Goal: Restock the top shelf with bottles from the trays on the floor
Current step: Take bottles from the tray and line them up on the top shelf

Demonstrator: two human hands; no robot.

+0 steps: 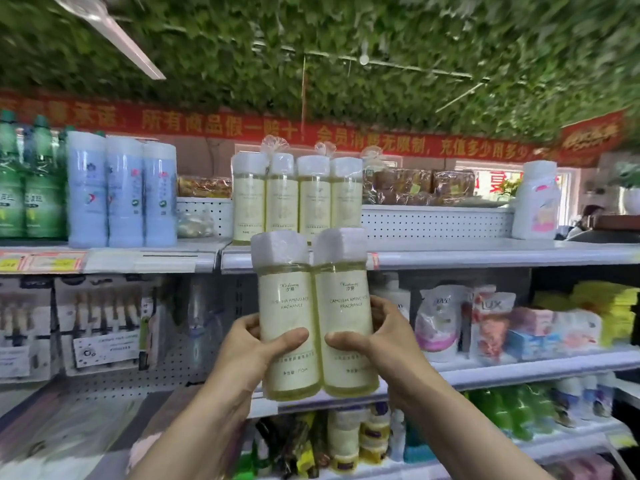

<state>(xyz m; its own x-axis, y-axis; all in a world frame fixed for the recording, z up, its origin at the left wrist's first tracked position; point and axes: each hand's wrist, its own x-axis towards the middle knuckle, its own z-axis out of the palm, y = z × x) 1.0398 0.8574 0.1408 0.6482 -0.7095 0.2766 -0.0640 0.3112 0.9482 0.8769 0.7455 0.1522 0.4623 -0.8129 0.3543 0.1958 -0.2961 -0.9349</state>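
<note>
I hold two pale yellow bottles with white caps side by side in front of the shelving, raised to just below the top shelf. My left hand grips the left bottle around its middle. My right hand grips the right bottle the same way. Both bottles stand upright, touching each other. Behind them on the top shelf stand several matching yellow bottles in a row. The floor trays are out of view.
Left on the top shelf are three pale blue bottles and green bottles. A white pink-labelled bottle stands at the right, with bare shelf between it and the yellow row. Lower shelves hold refill pouches and small goods.
</note>
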